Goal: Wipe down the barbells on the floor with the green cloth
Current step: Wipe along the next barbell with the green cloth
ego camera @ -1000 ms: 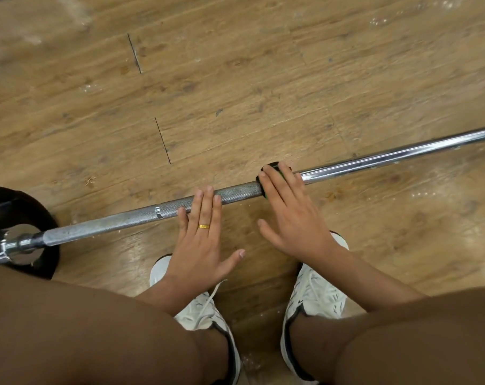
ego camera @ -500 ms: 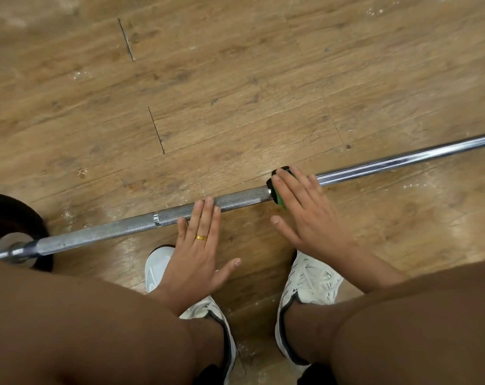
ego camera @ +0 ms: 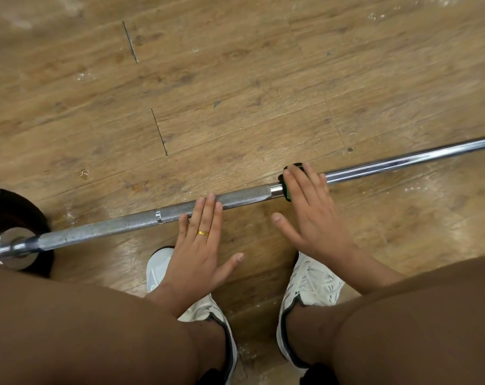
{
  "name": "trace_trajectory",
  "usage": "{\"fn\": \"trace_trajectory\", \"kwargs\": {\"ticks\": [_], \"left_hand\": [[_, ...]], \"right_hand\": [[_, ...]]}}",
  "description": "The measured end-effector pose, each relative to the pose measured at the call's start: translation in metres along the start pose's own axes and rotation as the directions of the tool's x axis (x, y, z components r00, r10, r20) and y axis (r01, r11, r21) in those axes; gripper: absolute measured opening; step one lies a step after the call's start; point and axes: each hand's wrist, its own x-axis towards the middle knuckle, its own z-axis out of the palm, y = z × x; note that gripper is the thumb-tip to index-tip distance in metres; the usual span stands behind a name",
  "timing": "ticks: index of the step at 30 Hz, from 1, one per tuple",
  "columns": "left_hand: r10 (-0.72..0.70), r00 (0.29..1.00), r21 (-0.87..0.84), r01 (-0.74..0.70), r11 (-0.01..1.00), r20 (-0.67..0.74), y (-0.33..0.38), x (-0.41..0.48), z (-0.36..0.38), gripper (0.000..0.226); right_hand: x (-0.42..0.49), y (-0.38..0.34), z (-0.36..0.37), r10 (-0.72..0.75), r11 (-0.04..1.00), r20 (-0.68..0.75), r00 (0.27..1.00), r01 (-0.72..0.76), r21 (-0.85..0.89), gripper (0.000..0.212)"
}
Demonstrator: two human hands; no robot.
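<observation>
A steel barbell (ego camera: pixel 244 197) lies across the wooden floor, knurled on the left and smooth chrome on the right. My right hand (ego camera: pixel 310 209) lies flat with straight fingers over the green cloth (ego camera: pixel 286 190), pressing it onto the bar where the knurling ends. Only a dark green edge of the cloth shows under the fingers. My left hand (ego camera: pixel 201 245), with a gold ring, rests its straight fingertips on the knurled part, thumb spread out.
A black weight plate (ego camera: pixel 27 215) sits on the bar's left end by my left knee. My two white shoes (ego camera: pixel 310 284) stand just behind the bar. My bare legs fill the bottom of the view. Wooden floor (ego camera: pixel 235 79) stretches beyond the bar.
My right hand with the cloth has slid right along the bar, off the knurled part onto the smooth chrome. My left hand has stayed on the knurling.
</observation>
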Motion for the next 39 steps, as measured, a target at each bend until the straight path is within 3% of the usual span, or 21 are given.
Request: {"fn": "trace_trajectory", "kwargs": {"ticks": [5,11,17,23,29,34,39], "left_hand": [[-0.022,1.0,0.015,0.022,1.0,-0.006,-0.002,0.01,-0.003,0.099],[-0.036,0.999,0.096,0.037,0.995,-0.016,-0.006,0.023,-0.005,0.102],[-0.053,0.999,0.129,0.053,0.99,-0.003,-0.01,0.037,-0.008,0.102],[-0.084,0.996,0.149,0.078,0.986,0.032,-0.013,0.053,-0.016,0.102],[-0.102,0.992,0.115,0.094,0.989,0.067,-0.02,0.071,-0.024,0.105],[-0.103,0.991,0.093,0.095,0.991,0.089,-0.03,0.09,-0.03,0.105],[-0.106,0.987,0.079,0.097,0.992,0.119,-0.042,0.108,-0.036,0.106]], "right_hand": [[0.016,-0.001,0.001,-0.094,0.995,0.026,0.995,0.095,-0.034,0.071],[0.03,-0.003,0.003,0.002,1.0,-0.042,0.999,-0.002,0.001,0.073],[0.043,-0.001,0.004,-0.137,0.989,0.009,0.991,0.137,-0.062,0.075],[0.061,0.013,0.0,-0.027,0.998,-0.036,0.999,0.025,-0.052,0.073],[0.074,0.01,0.005,-0.118,0.987,0.015,0.993,0.119,-0.111,0.08],[0.093,0.014,-0.002,-0.044,0.993,-0.002,0.999,0.043,-0.109,0.083],[0.108,0.006,0.003,-0.142,0.976,0.046,0.989,0.148,-0.163,0.085]]}}
